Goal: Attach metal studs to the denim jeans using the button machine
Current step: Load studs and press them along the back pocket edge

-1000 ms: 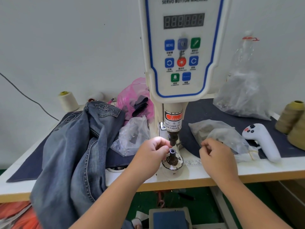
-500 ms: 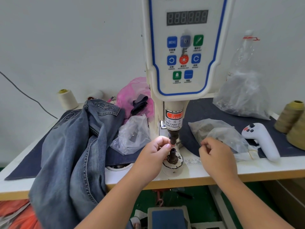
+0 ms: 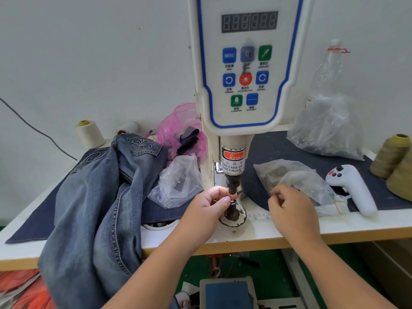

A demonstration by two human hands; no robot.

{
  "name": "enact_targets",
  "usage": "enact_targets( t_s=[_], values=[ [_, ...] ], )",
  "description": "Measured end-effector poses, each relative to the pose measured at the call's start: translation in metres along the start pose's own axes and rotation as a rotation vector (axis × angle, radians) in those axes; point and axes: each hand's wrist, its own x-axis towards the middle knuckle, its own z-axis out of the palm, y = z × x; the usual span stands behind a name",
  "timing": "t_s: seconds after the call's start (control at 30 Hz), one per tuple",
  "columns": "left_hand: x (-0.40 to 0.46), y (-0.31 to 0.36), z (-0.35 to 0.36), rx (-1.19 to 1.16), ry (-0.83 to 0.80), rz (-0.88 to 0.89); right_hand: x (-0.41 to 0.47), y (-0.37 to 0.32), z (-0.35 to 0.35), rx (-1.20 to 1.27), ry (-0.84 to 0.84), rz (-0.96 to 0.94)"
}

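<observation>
The white button machine (image 3: 245, 63) stands at the table's middle, its dark punch (image 3: 231, 186) above the lower die (image 3: 233, 211). My left hand (image 3: 209, 204) pinches a small metal stud (image 3: 232, 200) right between punch and die. My right hand (image 3: 289, 208) hovers just right of the die, fingers curled and pinched at the edge of a clear bag of studs (image 3: 296, 181); what it holds is too small to see. The denim jeans (image 3: 95, 197) lie heaped at the left and hang over the table's front edge.
Another clear bag (image 3: 178, 181) and a pink bag (image 3: 178, 130) lie left of the machine. A larger bag (image 3: 327, 128), a white handheld controller (image 3: 354, 188) and thread cones (image 3: 392, 155) sit at the right. A cream cone (image 3: 89, 133) stands back left. A foot pedal (image 3: 227, 293) lies below.
My left hand has lifted slightly and brought the stud up between punch and die. My right hand has stayed by the bag.
</observation>
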Motion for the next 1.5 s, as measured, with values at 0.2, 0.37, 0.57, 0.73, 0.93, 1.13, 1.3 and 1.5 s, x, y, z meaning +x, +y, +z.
enact_targets(
  t_s=[0.2, 0.37, 0.57, 0.73, 0.93, 1.13, 1.3, 1.5],
  values=[
    [-0.002, -0.004, -0.002, 0.077, 0.026, 0.029, -0.001, -0.001, -0.001, -0.002, 0.001, -0.004],
    [-0.002, -0.008, -0.004, 0.094, 0.049, 0.031, -0.001, -0.001, -0.001, -0.005, 0.001, -0.002],
    [-0.006, -0.009, -0.001, 0.105, 0.050, 0.074, 0.000, -0.001, -0.001, -0.006, -0.001, -0.005],
    [-0.006, -0.012, -0.002, 0.223, 0.063, 0.143, -0.001, -0.002, -0.001, 0.002, 0.009, -0.016],
    [0.022, -0.011, -0.037, 0.485, 0.234, 0.230, -0.003, -0.004, -0.012, 0.164, 0.142, -0.079],
    [0.056, -0.027, -0.082, 0.850, 0.446, -0.002, 0.017, 0.022, -0.044, -0.041, 0.066, 0.079],
    [0.056, -0.052, -0.087, 0.889, 0.470, -0.111, 0.031, 0.033, -0.038, -0.278, -0.261, 0.149],
    [0.048, -0.062, -0.080, 0.893, 0.425, -0.012, 0.039, 0.035, -0.034, -0.344, -0.321, 0.077]
  ],
)
